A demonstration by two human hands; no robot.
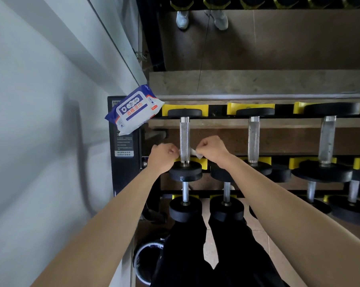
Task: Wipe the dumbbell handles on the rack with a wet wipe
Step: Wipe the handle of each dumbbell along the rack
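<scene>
Right hand (211,150) pinching the wet wipe (196,154) just right of the dumbbell handle (184,139), left hand (163,157) curled tight against its other side. Whether it has the wipe's other end, can't tell. That's the leftmost handle on the rack's (218,110) top tier, with the wipe pack (133,109) perched on the back-left corner.

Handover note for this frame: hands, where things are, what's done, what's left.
Left hand and right hand each grip an end of the wipe, which seems to loop behind the leftmost top handle, near its lower end.
Wipe pack sits on the left end of the rack.
Done: this handle is under way; others cannot tell.
Left: finish it, then the handles to the right.
</scene>
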